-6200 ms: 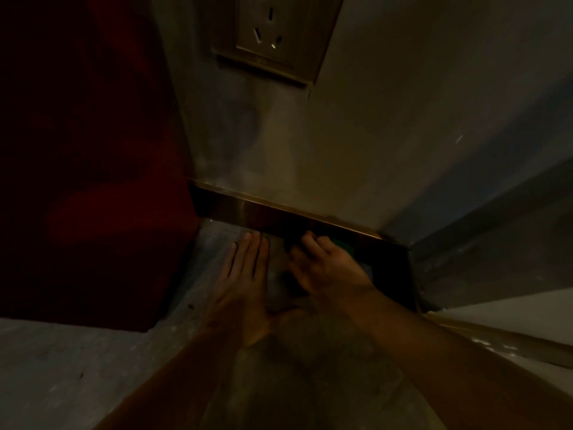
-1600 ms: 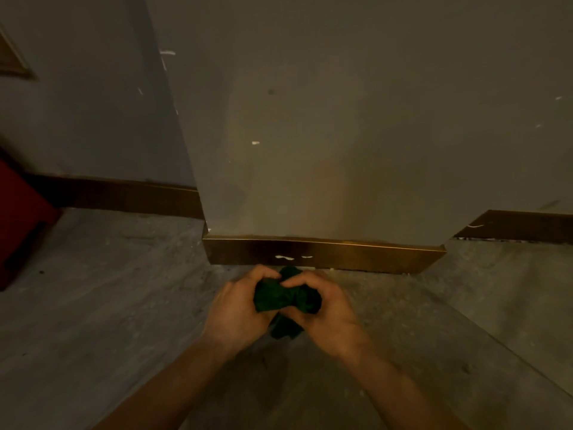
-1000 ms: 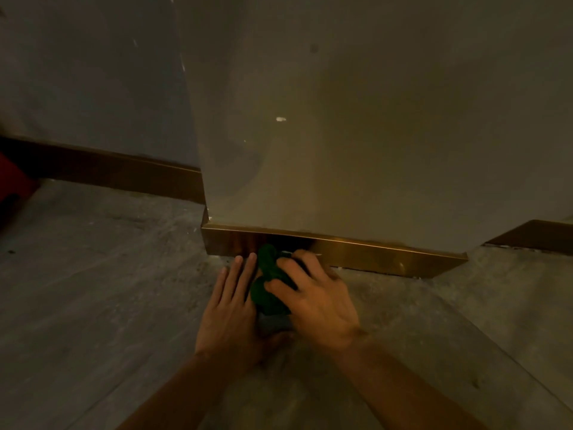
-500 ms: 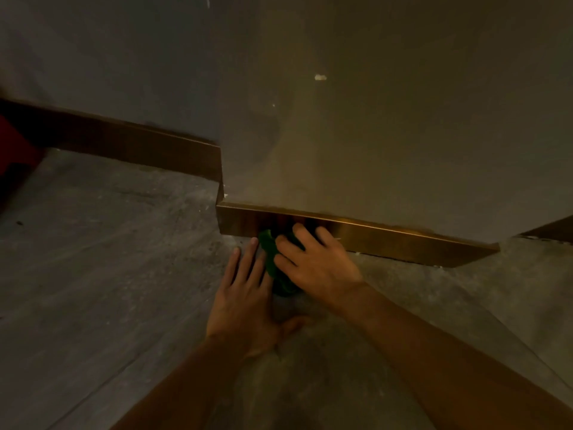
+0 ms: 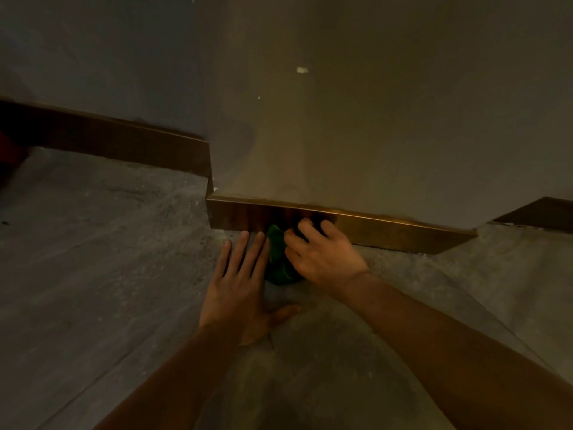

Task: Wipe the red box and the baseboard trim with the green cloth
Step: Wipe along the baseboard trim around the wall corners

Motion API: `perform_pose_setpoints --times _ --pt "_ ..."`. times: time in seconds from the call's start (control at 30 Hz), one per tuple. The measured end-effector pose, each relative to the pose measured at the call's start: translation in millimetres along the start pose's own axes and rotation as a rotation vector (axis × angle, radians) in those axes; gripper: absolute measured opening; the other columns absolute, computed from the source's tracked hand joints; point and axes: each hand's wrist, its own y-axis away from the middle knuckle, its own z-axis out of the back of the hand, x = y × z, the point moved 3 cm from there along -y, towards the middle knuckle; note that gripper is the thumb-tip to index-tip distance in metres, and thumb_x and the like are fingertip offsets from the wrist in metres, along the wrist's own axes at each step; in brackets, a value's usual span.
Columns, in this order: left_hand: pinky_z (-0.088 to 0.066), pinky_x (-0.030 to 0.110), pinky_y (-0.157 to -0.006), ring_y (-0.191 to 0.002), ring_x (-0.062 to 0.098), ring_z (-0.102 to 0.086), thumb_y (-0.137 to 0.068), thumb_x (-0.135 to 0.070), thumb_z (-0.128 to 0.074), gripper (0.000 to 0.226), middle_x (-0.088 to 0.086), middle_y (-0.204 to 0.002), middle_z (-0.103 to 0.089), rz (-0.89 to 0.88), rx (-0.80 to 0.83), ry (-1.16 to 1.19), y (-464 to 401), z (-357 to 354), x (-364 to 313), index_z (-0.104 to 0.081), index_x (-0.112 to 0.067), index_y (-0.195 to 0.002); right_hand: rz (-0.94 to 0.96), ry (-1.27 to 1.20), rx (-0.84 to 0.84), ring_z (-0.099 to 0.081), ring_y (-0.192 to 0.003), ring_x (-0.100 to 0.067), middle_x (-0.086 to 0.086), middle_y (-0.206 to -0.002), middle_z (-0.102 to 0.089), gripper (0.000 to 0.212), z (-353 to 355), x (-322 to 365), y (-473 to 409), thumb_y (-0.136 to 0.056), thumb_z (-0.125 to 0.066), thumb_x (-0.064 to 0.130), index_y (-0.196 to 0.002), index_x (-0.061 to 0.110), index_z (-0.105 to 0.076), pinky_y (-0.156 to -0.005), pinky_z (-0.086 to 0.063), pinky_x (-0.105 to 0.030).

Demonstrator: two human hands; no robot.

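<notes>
My right hand (image 5: 322, 254) presses the bunched green cloth (image 5: 279, 259) against the shiny brown baseboard trim (image 5: 387, 229) at the foot of a protruding wall section. Only the cloth's left part shows; the rest is under my fingers. My left hand (image 5: 238, 280) lies flat on the floor just left of the cloth, fingers spread and pointing at the trim. A sliver of the red box (image 5: 7, 150) shows at the far left edge, well away from both hands.
The grey stone floor (image 5: 93, 274) spreads left and right of my arms. More dark trim (image 5: 124, 141) runs along the recessed wall on the left, and another piece (image 5: 539, 214) at the far right. The grey wall (image 5: 372, 103) rises straight ahead.
Both hands stay at the front trim with the cloth pressed on it. My right hand has shifted slightly right along the trim. The view has moved a little.
</notes>
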Motion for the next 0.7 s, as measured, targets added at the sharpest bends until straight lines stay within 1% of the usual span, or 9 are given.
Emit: perform_pose_setpoints --times 0.1,0.23,0.33,0.4,0.43,0.53,0.7 --pt "-0.013 0.055 -0.123 -0.154 0.026 0.008 -0.073 -0.097 -0.024 0.122 0.007 -0.168 -0.006 0.005 -0.015 0.007 0 2 0 -0.007 -0.011 -0.158 -0.027 0.005 -0.014 -0.058 -0.108 -0.031 -0.003 -0.115 -0.065 0.019 2 -8 8 -0.091 -0.054 0.018 -0.1 0.019 -0.071 -0.074 -0.049 -0.039" --pt "-0.012 0.055 -0.123 -0.154 0.026 0.007 -0.073 -0.098 -0.024 0.121 0.007 -0.168 -0.008 0.01 -0.017 0.018 -1 3 -1 -0.008 -0.013 -0.158 -0.04 0.017 -0.017 -0.057 -0.108 -0.032 -0.003 -0.118 -0.064 0.022 1 -17 21 -0.09 -0.054 0.016 -0.104 0.018 -0.071 -0.074 -0.049 -0.04" --pt "-0.012 0.055 -0.123 -0.154 0.025 0.007 -0.073 -0.098 -0.024 0.121 0.006 -0.168 -0.007 0.01 -0.017 0.029 -2 2 -2 -0.007 -0.015 -0.158 -0.055 0.021 -0.011 -0.057 -0.108 -0.033 -0.004 -0.12 -0.064 0.028 2 -24 30 -0.088 -0.05 0.013 -0.107 0.018 -0.071 -0.074 -0.049 -0.041" --pt "-0.012 0.055 -0.123 -0.154 0.025 0.007 -0.072 -0.098 -0.025 0.121 0.006 -0.168 -0.007 0.012 -0.017 0.03 -2 2 -1 -0.007 -0.015 -0.158 -0.07 0.014 -0.016 -0.058 -0.106 -0.033 -0.005 -0.119 -0.064 0.035 3 -28 36 -0.086 -0.043 0.01 -0.106 0.017 -0.071 -0.072 -0.049 -0.041" --pt "-0.012 0.056 -0.123 -0.154 0.025 0.006 -0.072 -0.098 -0.026 0.121 0.006 -0.168 -0.007 0.011 -0.018 0.033 -2 2 -1 -0.007 -0.016 -0.158 -0.08 0.019 -0.02 -0.059 -0.105 -0.033 -0.004 -0.118 -0.065 0.035 2 -31 39 -0.087 -0.042 0.009 -0.105 0.017 -0.071 -0.071 -0.048 -0.04" --pt "-0.013 0.056 -0.122 -0.154 0.025 0.005 -0.072 -0.098 -0.028 0.121 0.006 -0.168 -0.01 0.009 -0.028 0.046 -2 2 -1 -0.01 -0.016 -0.158 -0.106 0.047 -0.013 -0.058 -0.103 -0.032 -0.003 -0.116 -0.064 0.025 -3 -34 46 -0.088 -0.052 0.011 -0.104 0.017 -0.07 -0.07 -0.044 -0.04" --pt "-0.011 0.055 -0.123 -0.154 0.024 0.006 -0.072 -0.098 -0.027 0.12 0.005 -0.168 -0.01 0.015 -0.032 0.046 -2 2 -1 -0.008 -0.017 -0.159 -0.157 0.025 0.006 -0.053 -0.105 -0.035 -0.006 -0.117 -0.062 0.025 -7 -41 58 -0.087 -0.053 0.01 -0.106 0.015 -0.069 -0.071 -0.042 -0.042"
